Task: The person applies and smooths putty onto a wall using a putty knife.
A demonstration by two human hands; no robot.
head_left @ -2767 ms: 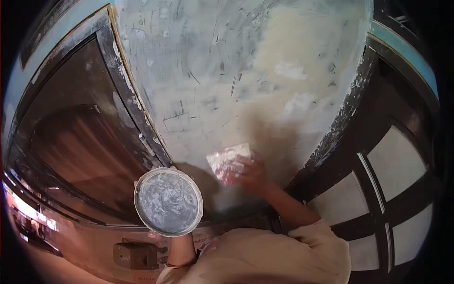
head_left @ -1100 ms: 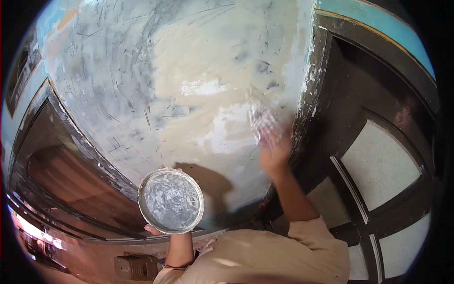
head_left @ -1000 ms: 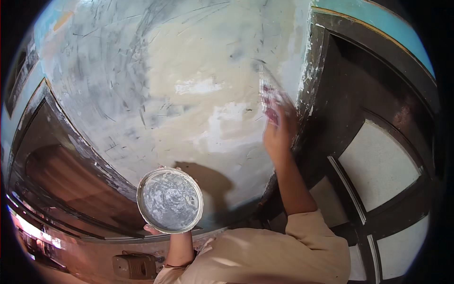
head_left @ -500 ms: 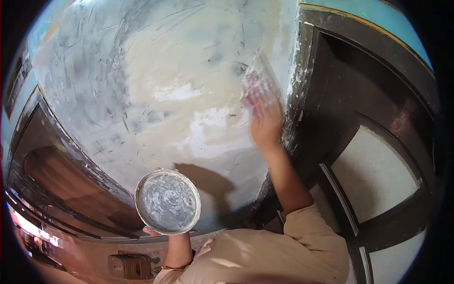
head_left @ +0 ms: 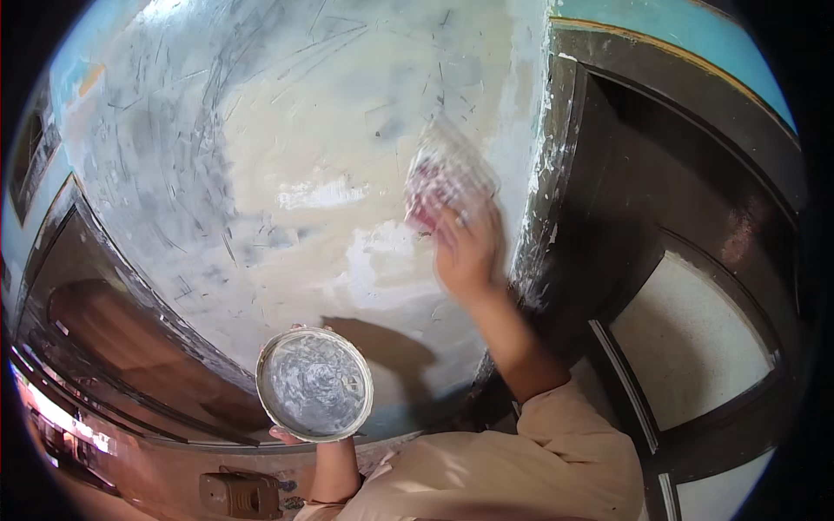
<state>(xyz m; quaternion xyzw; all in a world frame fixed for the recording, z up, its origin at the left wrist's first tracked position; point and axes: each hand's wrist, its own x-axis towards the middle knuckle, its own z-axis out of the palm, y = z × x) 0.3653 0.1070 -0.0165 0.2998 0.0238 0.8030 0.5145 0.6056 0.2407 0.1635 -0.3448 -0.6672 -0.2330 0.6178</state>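
Just past twelve o'clock, the right hand (head_left: 469,256) has fingers clamped on a smeared flat spreader (head_left: 447,169) over the wall (head_left: 287,252); it looks light and fairly stiff, best held by its five-o'clock edge. Toward seven o'clock, the left hand (head_left: 283,435) grips a round tray (head_left: 367,382) from behind, fingers mostly hidden; its coated face is probably slippery, its rim firmer.

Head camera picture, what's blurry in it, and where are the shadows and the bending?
Head view: the flat piece in the right hand is blurred; head view: the round lid looks sharper, with a dark shadow on the wall beside it; head view: the door frames curve, and the corners go black.
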